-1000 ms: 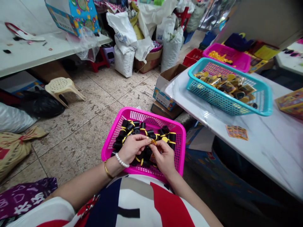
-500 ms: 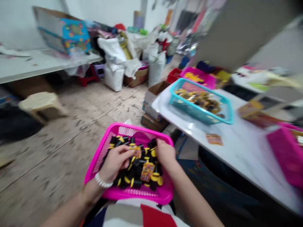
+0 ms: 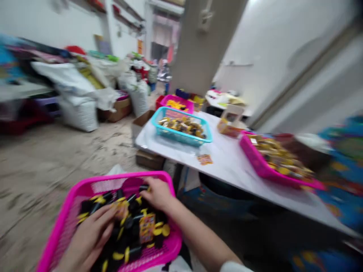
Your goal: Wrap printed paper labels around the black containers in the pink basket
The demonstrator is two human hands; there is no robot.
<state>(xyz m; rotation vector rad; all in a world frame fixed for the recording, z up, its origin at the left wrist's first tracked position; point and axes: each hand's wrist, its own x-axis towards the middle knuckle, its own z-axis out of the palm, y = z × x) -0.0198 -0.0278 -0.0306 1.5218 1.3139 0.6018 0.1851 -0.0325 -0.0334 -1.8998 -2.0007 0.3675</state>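
Note:
A pink plastic basket (image 3: 58, 217) rests on my lap, filled with small black cylindrical pieces with yellow ends (image 3: 134, 252). My left hand (image 3: 92, 234) is inside it on the left, fingers pinching a small orange printed card (image 3: 121, 210), which is blurred. Another printed card (image 3: 147, 228) lies on top of the pieces. Near the basket's far right corner, my right hand (image 3: 158, 194) has its fingers closed on a black cylindrical piece (image 3: 144, 187).
To the right, a white table (image 3: 227, 162) carries a turquoise basket (image 3: 181, 138) of wrapped pieces, a loose printed card (image 3: 204, 159) and a pink basket (image 3: 258, 162) of yellow-black pieces. Cardboard boxes (image 3: 150, 158) stand by its left end. White sacks (image 3: 78, 109) sit on the floor at left.
My view has swung to the right, so the basket and both hands appear farther left and lower. The right hand's fingers now show on a black piece; the left still pinches the card.

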